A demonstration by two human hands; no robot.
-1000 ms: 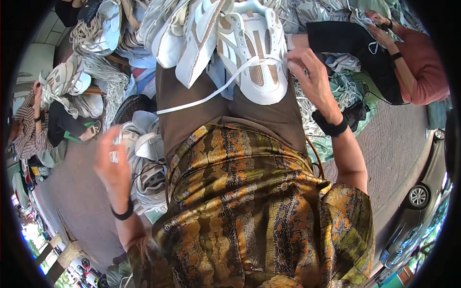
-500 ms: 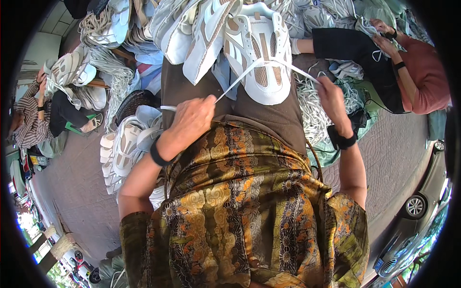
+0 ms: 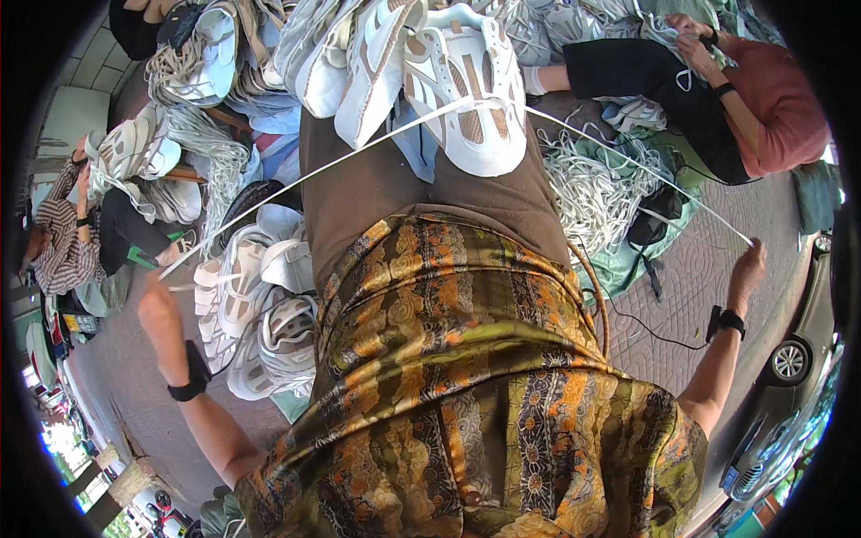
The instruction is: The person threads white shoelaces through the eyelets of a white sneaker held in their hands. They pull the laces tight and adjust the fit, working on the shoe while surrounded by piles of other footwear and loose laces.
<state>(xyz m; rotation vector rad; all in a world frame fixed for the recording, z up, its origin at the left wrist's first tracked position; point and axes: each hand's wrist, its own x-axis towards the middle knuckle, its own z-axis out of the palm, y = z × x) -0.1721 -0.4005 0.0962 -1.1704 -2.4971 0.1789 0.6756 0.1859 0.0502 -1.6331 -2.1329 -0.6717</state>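
Observation:
On my lap rests a white sneaker upper with tan mesh panels, its toe toward me. A white shoelace runs through its lowest eyelets and stretches out tight to both sides. My left hand is closed on one end of the lace, far out to the left. Out to the right, my right hand pinches the other end. More white and tan uppers lean together just left of the one being laced.
Stacked uppers sit beside my left leg. A heap of white laces lies on green cloth at my right. One person sits at the right, another at the left, both handling shoes. A parked car stands far right.
Both hands have swung wide apart and toward me, drawing the lace out long and tight. The upper has shifted slightly left and away.

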